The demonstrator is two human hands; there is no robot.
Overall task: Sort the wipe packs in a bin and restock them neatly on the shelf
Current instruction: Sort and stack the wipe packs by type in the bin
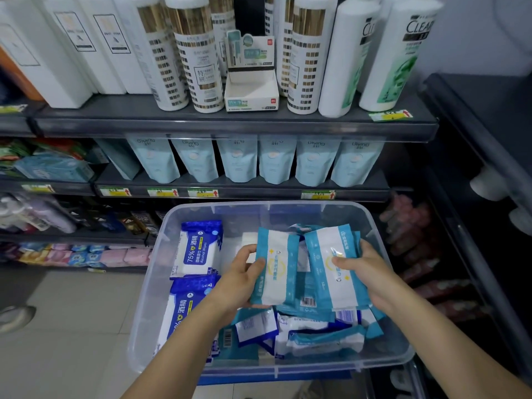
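The tall bottles (184, 53) on the top shelf (201, 122) are cut off by the upper edge. Print on the yellow price tags (203, 193) is too smeared to read. Goods (95, 256) on the lower left shelves (86, 236) and the reddish packs (417, 254) at right are blurred. Fingers of the left hand (241, 273) are hidden behind the teal pack (276, 269) it holds; those of the right hand (370, 272) lie behind a stack of packs (336, 286) of uncertain count. Loose packs (316, 335) in the bin (288, 367) lie partly covered. Both forearms (178, 349) run off the bottom edge. A grey shape (17, 315) at the left edge, perhaps a shoe, is cut off.
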